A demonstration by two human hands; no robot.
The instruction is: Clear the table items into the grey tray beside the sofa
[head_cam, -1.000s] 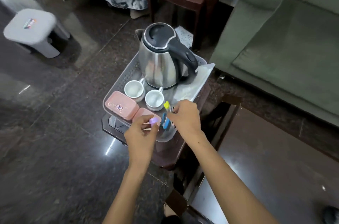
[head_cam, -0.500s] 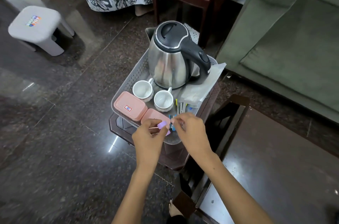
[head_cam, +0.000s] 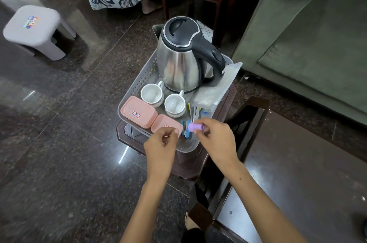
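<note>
The left hand is covering the near end of the second pink box; its label is mostly hiding. The sofa is running off the right edge.

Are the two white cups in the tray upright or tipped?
Upright: both white cups show open mouths and apparently empty insides.

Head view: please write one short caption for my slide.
Right hand holds a small purple piece over the grey tray beside the kettle.
</note>
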